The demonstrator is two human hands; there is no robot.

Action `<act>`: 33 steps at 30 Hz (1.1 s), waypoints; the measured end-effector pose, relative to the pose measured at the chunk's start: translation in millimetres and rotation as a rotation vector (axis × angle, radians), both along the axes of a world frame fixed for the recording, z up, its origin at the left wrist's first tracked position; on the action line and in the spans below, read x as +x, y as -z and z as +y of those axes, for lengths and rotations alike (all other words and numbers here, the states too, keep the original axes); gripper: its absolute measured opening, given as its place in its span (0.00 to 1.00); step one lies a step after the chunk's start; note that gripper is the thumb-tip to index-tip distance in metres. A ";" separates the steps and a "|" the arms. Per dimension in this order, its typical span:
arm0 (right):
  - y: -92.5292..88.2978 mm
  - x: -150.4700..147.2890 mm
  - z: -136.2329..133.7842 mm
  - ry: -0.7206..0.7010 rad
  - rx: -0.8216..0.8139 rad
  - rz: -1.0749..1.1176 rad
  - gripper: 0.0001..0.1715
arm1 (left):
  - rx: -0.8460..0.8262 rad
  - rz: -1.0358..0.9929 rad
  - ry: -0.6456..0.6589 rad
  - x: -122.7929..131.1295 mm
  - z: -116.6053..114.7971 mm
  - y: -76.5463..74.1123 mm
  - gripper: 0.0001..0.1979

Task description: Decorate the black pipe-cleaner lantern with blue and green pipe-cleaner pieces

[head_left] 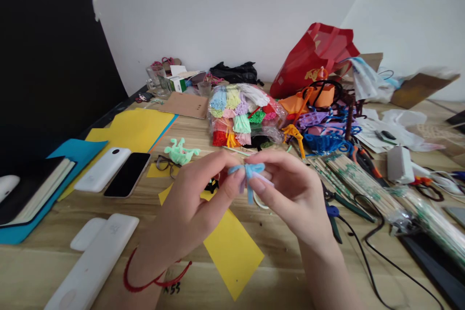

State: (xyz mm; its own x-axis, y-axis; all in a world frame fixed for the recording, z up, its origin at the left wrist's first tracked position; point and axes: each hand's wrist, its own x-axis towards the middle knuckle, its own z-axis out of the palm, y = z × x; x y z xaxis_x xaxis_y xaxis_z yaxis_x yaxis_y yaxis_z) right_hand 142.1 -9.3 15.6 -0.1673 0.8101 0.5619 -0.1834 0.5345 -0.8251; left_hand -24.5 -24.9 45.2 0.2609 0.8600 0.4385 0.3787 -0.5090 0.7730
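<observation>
Between my two hands is a small bow shape of light blue pipe cleaner point(250, 170), with a bit of pale purple showing beside it. My left hand point(198, 198) pinches its left side between thumb and fingers. On the other side, my right hand point(290, 189) grips it, thumb pressed over the purple part. The fingertips hide some of the piece. Below the hands lies a yellow paper sheet point(232, 252) on the wooden table. A mint green pipe-cleaner figure point(181, 151) rests beyond my left hand, next to a pair of glasses point(167, 163).
A plastic bag of coloured pipe-cleaner bundles point(241, 111) sits at the back. Right of it are tangled blue pipe cleaners point(325, 143) and a red bag point(314, 58). Wrapped sticks point(363, 179), pliers point(354, 206) and a black cable point(363, 252) lie right; a phone point(127, 174) lies left.
</observation>
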 end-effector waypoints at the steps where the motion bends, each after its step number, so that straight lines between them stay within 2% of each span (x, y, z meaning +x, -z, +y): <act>1: 0.1 0.0 0.5 -0.017 -0.009 0.010 0.14 | 0.006 0.005 0.001 0.0 0.1 0.0 0.08; 6: 0.0 1.3 2.1 -0.022 -0.026 0.013 0.14 | 0.006 -0.007 0.001 0.8 -0.5 -0.3 0.09; 12: -2.0 2.7 0.8 -0.024 0.009 -0.027 0.17 | -0.088 -0.033 0.037 -1.6 -1.6 -2.4 0.11; 16: -1.5 5.0 2.8 0.051 0.145 -0.092 0.18 | -0.165 -0.142 0.047 -1.3 1.0 -2.0 0.11; 21: 3.0 9.5 9.4 0.141 0.377 -0.168 0.22 | -0.306 -0.333 0.158 1.1 5.8 4.1 0.12; 24: 4.2 8.1 9.6 0.178 0.388 -0.140 0.22 | -0.338 -0.390 0.165 3.2 7.4 7.8 0.14; 27: 3.3 3.9 7.0 0.147 0.235 -0.096 0.19 | -0.267 -0.351 0.134 6.3 7.1 8.8 0.15; 29: 2.4 1.4 5.9 0.116 0.149 -0.059 0.15 | -0.162 -0.268 0.051 8.2 6.7 8.8 0.13; 31: 1.6 0.2 6.0 0.121 0.124 -0.030 0.12 | -0.036 -0.152 -0.029 8.6 7.2 8.9 0.10; 33: 1.1 0.6 7.0 0.141 0.126 -0.022 0.12 | 0.062 -0.033 -0.053 6.7 8.6 9.3 0.09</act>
